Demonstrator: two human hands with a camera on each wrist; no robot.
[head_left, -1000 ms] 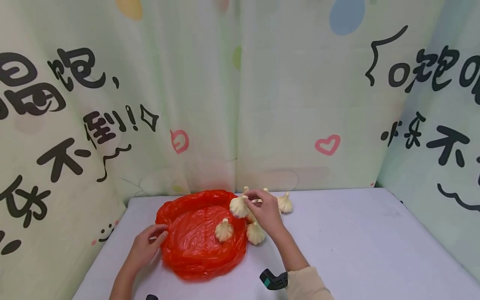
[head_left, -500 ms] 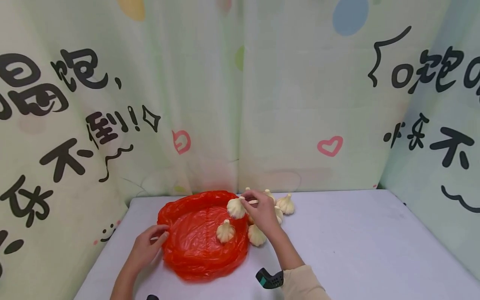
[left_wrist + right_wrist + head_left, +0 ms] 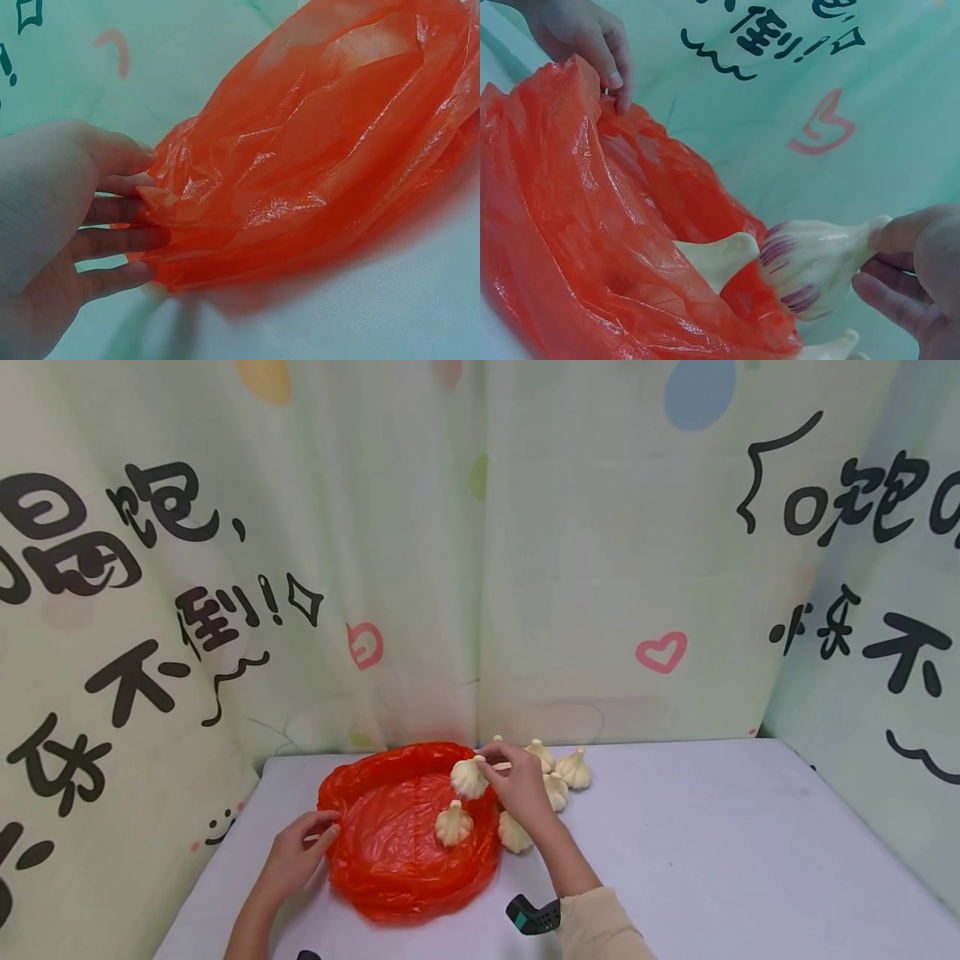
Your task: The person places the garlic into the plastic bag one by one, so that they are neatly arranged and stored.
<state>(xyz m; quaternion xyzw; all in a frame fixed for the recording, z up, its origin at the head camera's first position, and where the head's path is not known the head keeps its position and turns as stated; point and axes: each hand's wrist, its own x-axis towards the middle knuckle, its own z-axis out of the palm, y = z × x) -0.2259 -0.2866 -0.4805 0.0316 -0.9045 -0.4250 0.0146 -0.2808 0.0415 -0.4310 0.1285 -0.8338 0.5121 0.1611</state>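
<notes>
A red plastic bag [image 3: 405,893] stands with its mouth wide and its rim rolled down. One garlic bulb [image 3: 453,823] lies inside, half hidden by the bag wall in the right wrist view. My right hand [image 3: 520,783] pinches a second garlic bulb [image 3: 810,266], white with purple streaks, by its stem over the bag's right rim. At the left rim my left hand [image 3: 82,217] holds the bag's edge between thumb and fingers. Several more garlic bulbs [image 3: 573,768] sit just right of the bag, partly hidden behind the right hand and forearm.
The white-covered table [image 3: 712,835] extends well to the right of the bulbs. A printed curtain [image 3: 555,568] rises along the table's back edge and both sides. A black wrist device [image 3: 534,916] is on the right forearm by the beige sleeve [image 3: 603,927].
The right hand has moved slightly left with its garlic bulb, bringing it further over the bag's mouth. The left hand keeps its place at the rim. The head view has shifted a little.
</notes>
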